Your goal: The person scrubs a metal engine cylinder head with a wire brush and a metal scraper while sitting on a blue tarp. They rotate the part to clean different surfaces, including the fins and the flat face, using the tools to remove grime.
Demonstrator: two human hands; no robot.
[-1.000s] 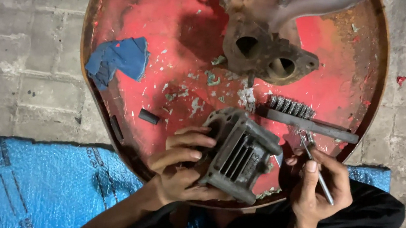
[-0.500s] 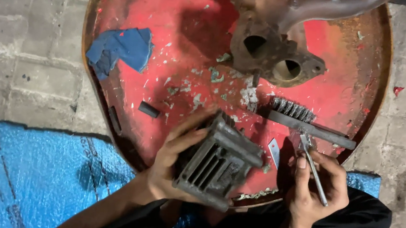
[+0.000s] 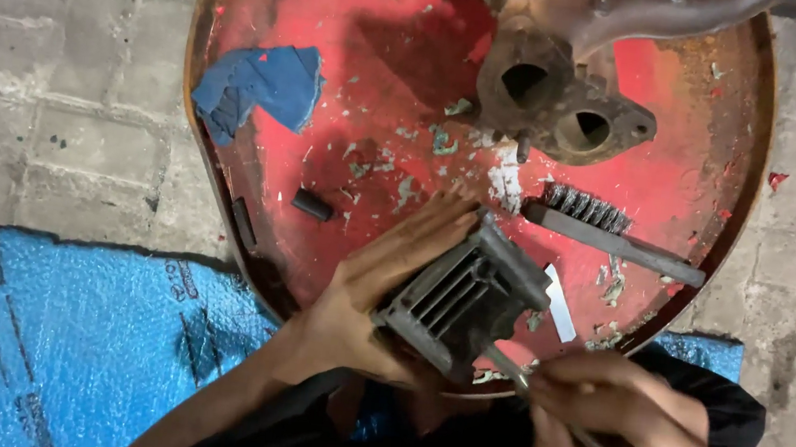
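Lower centre of the frame: the left hand (image 3: 366, 294), fingers spread flat, cradles a grey finned cylinder block (image 3: 464, 295) tilted over the near rim of the red round tray (image 3: 273, 3). Lower right: the right hand (image 3: 628, 430) is closed around a thin metal tool (image 3: 583, 435), whose tip meets the block's lower edge. The step in hand appears to be scraping or picking at that edge; further work would call for a steady block and short strokes. Open tray surface lies at centre left, between the blue rag (image 3: 260, 86) and a small black cylinder (image 3: 313, 205). The wire brush (image 3: 613, 238) and rusty flanged casting (image 3: 554, 102) crowd the upper right
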